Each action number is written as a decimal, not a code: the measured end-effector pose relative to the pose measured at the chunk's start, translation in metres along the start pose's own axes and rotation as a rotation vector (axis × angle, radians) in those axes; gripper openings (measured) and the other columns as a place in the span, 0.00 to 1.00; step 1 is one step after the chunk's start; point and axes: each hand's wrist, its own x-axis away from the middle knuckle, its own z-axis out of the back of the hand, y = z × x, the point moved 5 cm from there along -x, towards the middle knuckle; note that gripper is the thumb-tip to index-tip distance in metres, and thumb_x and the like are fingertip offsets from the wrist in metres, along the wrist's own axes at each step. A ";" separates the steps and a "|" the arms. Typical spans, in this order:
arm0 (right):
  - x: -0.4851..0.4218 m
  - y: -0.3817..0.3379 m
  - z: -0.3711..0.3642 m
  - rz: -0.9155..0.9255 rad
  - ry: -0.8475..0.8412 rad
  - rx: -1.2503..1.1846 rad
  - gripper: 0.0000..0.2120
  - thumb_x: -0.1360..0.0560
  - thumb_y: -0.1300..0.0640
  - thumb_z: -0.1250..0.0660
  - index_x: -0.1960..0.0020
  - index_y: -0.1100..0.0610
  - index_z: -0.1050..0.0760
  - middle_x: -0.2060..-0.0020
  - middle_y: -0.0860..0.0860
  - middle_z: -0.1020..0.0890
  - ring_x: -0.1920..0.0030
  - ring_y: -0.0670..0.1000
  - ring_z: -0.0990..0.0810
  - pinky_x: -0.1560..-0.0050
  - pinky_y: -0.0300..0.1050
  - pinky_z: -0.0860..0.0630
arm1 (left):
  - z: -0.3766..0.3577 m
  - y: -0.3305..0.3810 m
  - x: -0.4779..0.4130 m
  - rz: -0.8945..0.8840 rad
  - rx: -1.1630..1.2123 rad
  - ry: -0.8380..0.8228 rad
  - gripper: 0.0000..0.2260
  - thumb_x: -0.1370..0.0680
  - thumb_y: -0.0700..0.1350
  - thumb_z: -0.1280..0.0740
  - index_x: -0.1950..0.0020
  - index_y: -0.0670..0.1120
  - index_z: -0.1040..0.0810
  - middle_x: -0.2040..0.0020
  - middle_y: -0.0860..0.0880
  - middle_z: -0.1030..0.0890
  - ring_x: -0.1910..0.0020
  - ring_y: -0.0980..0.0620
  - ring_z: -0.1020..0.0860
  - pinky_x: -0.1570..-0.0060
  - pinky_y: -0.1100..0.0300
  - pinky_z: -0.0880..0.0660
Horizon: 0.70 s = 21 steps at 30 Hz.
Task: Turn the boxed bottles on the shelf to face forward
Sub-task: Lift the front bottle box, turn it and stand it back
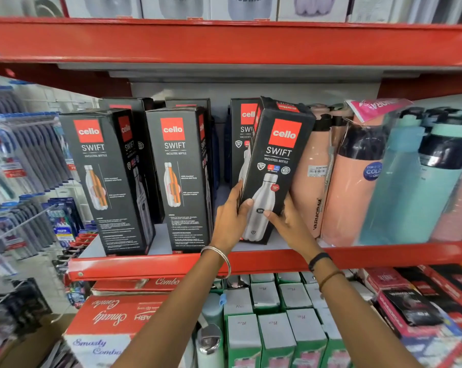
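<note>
**Tilted Box Held in Both Hands at the Shelf Edge**

Nearest the camera, two forearms reach up over the red front lip of the shelf (150,264). The left hand (231,216) and the right hand (291,224) meet at the lower part of one boxed bottle (276,166). The left fingers (247,203) are grasping its left edge, thumb on the front panel; the right fingers (271,216) press the lower front and wrap its right side. Both hands are closed on this box, neither one released.

The box leans to the right, its top tipped away from the left fingers. Its printed front, with the steel bottle picture, already faces out. Whether its base rests on the shelf I cannot tell.

Just right of the right fingers stands a pink bottle (311,181), very close to the tilted box. Left of the left fingers, two more boxes (176,179) stand upright but show the cutaway panel instead, so they likely need turning. Behind the held box another box (242,139) is partly hidden.

The risk, as I judge it: straightening the box with a swing to the right could knock the pink bottle into its neighbours, and a loose low grip could let the tall box topple forward off the lip.
</note>
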 end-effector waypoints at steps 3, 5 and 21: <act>-0.007 0.005 0.001 -0.003 -0.011 0.031 0.36 0.22 0.57 0.37 0.21 0.52 0.53 0.22 0.48 0.40 0.23 0.44 0.41 0.26 0.39 0.41 | -0.003 -0.004 -0.001 0.026 0.009 0.021 0.22 0.19 0.45 0.39 0.25 0.51 0.36 0.39 0.50 0.19 0.51 0.50 0.19 0.51 0.67 0.30; -0.011 0.006 0.000 0.008 -0.019 0.070 0.36 0.21 0.56 0.37 0.21 0.53 0.55 0.23 0.42 0.41 0.25 0.37 0.41 0.27 0.32 0.42 | -0.004 -0.007 -0.002 0.043 0.023 0.029 0.22 0.19 0.44 0.40 0.25 0.51 0.36 0.41 0.47 0.17 0.54 0.48 0.21 0.53 0.66 0.28; 0.039 -0.018 -0.036 0.175 0.573 0.107 0.23 0.21 0.58 0.39 0.28 0.59 0.37 0.30 0.55 0.31 0.28 0.50 0.34 0.26 0.45 0.37 | 0.056 -0.007 0.051 -0.146 0.194 0.193 0.15 0.18 0.38 0.42 0.32 0.44 0.27 0.35 0.50 0.22 0.34 0.57 0.25 0.34 0.62 0.29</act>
